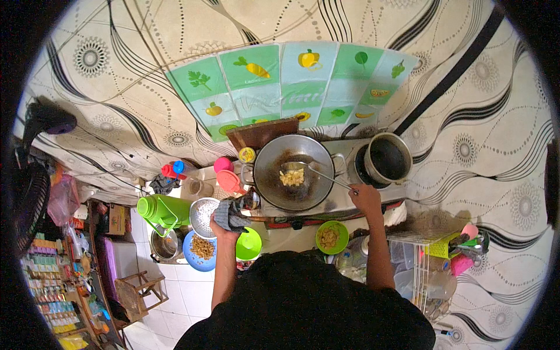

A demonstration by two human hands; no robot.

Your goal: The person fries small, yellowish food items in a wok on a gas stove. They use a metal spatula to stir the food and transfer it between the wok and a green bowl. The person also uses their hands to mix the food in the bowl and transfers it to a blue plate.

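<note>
My right hand [365, 199] grips the handle of a metal spatula [326, 176], whose head lies in a large wok [271, 188]. Beside the spatula's head, pale yellow food pieces [292, 177] rest on the wok's bottom. At the left, my left hand [222, 228] is closed on a dark striped cloth [232, 214] next to a perforated metal strainer [204, 217]; whether it also holds the strainer's handle is hidden. Below the strainer stands a blue plate [190, 259] of brown food pieces. A green bowl [345, 238] with food stands near my right forearm.
A deep pot [388, 158] stands right of the wok. Left are a green thermos jug [162, 210], a metal pot [164, 245] and a pink lidded container [229, 181]. Another green bowl [249, 245] is beside my left forearm. A wire rack [421, 271] holds containers at the right.
</note>
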